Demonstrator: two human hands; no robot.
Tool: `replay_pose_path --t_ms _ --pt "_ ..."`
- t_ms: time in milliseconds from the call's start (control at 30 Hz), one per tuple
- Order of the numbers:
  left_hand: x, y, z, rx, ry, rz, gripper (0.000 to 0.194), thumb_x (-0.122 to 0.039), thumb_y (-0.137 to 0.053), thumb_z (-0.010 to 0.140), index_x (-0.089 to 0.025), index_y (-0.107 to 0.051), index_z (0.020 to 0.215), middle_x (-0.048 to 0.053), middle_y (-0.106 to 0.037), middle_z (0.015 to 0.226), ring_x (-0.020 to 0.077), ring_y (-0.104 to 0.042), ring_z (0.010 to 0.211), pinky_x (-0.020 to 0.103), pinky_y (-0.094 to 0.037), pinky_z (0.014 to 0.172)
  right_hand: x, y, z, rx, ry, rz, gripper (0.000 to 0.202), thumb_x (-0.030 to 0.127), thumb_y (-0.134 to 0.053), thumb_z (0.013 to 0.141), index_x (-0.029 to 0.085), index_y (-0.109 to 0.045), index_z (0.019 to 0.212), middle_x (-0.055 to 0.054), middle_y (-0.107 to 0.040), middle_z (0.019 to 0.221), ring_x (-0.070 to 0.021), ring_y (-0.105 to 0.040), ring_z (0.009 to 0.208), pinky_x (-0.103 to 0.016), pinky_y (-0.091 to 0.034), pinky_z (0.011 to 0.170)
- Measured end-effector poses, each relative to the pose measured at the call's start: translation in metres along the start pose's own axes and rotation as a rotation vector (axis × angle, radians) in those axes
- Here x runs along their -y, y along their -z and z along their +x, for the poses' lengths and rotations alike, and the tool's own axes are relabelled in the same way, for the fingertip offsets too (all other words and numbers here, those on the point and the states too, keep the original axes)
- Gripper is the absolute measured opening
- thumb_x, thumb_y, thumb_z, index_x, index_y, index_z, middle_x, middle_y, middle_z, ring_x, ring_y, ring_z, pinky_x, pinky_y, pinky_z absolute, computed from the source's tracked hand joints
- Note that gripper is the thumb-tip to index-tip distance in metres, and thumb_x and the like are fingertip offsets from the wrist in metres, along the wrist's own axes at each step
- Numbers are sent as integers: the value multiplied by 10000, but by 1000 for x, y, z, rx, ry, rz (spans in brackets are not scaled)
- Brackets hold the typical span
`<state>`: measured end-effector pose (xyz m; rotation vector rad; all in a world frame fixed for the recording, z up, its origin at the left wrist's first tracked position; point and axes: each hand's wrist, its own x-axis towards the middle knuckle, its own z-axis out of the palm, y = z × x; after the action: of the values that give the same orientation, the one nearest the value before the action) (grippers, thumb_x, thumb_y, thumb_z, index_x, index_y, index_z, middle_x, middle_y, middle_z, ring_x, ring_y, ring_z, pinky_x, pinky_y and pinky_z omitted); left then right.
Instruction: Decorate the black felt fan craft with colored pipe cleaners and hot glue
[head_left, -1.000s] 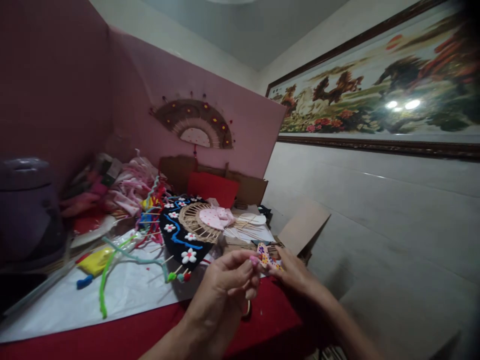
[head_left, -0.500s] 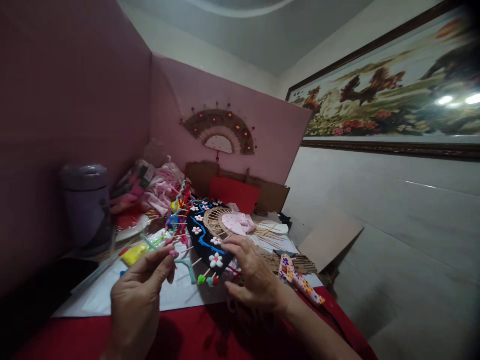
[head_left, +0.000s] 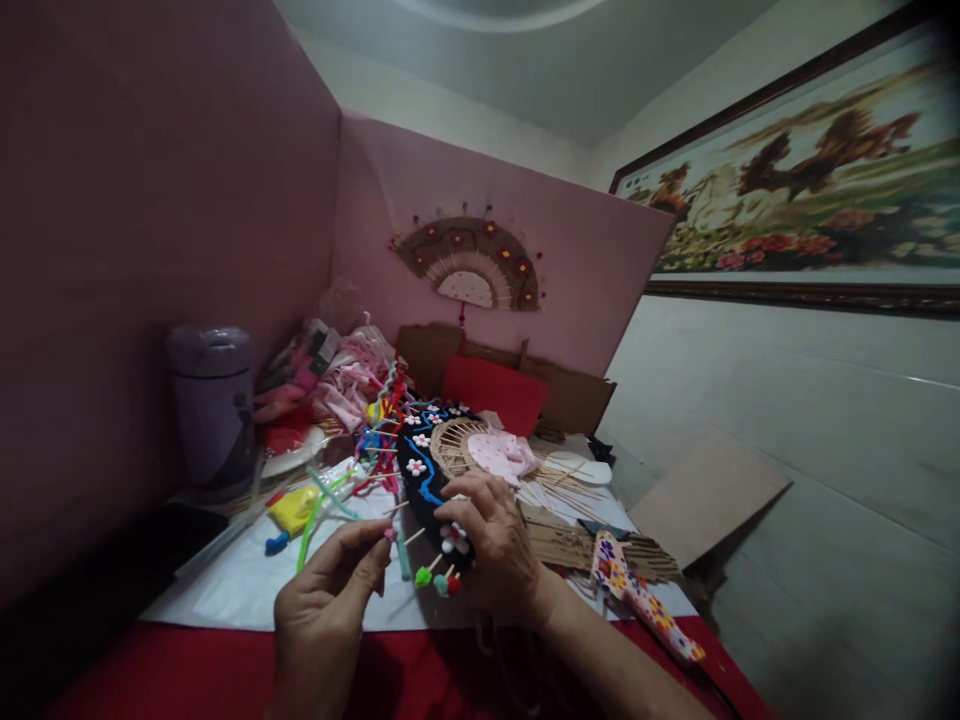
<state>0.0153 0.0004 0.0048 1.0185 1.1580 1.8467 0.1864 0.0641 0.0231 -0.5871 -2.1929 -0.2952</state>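
Note:
A black decorated fan [head_left: 415, 447] lies on the table, with white flowers, blue wavy lines and wooden sticks poking out along its edge. My right hand [head_left: 499, 550] is closed over the fan's near end, fingers on top and thumb hidden. Between thumb and forefinger, my left hand [head_left: 330, 595] pinches a small pink ball [head_left: 390, 535] close to the stick tips. Whether the ball touches a stick, I cannot tell. A green ball [head_left: 423, 577] and a red ball [head_left: 453, 585] cap sticks at the fan's near end.
A glue gun with a flowery cover [head_left: 645, 600] lies at right beside corrugated cardboard [head_left: 559, 540]. Left stand a lidded purple container [head_left: 214, 410] and a yellow piece [head_left: 294, 508]. Pink panels rise behind, one bearing a brown fan [head_left: 480, 245].
My right hand has closed down onto the fan's near end. My left hand still pinches the pink ball, now nearer the sticks. The whole view has shifted sideways.

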Motion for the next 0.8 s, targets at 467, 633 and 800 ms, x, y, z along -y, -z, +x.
replay_pose_path --t_ms 467,633,800 --pt "4 1 1 56 106 8 238 -342 -760 662 -164 -711 811 -7 -601 621 116 -489 595 201 -413 552 10 3 4 -11 4 2 197 313 -610 789 233 -652 964 -70 -563 1101 -256 -472 1068 -413 -368 887" --pt "5 1 3 84 169 -55 239 -344 -765 660 -158 -709 799 -15 -593 611 106 -488 597 198 -413 579 11 1 2 -17 17 -35 254 337 -633 740 241 -651 974 -66 -555 1129 -268 -457 1093 -422 -367 905" --pt "4 0 3 89 178 -45 240 -332 -777 644 -154 -710 789 -7 -608 617 110 -504 600 197 -419 573 12 -1 0 -28 17 -53 264 284 -627 727 236 -644 986 -64 -548 1153 -271 -452 1103 -425 -361 915"
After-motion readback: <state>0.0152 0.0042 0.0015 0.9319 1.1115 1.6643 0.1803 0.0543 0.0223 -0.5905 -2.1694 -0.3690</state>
